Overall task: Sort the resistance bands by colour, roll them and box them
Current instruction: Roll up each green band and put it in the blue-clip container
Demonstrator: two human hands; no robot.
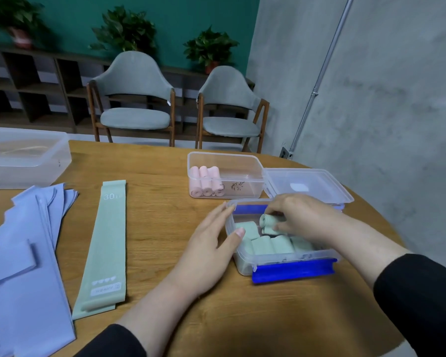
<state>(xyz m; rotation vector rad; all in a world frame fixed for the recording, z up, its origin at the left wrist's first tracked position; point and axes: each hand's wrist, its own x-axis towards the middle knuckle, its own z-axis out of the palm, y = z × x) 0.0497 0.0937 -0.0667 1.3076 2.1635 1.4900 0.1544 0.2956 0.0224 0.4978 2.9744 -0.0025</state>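
Note:
A clear box with blue clasps [294,258] stands near me on the table and holds several rolled green bands [271,244]. My right hand [301,217] reaches into it and pinches one rolled green band [267,219] above the others. My left hand [211,243] lies flat against the box's left wall, fingers straight. A flat green band [106,248] lies to the left. Beside it is a pile of flat lilac bands [23,258]. Behind, a second clear box [245,161] holds three rolled pink bands [206,181].
A clear lid [309,184] lies right of the pink box. A large translucent bin [23,155] stands at the table's far left. The round wooden table [160,176] has two grey chairs [137,99] behind it and a concrete wall on the right.

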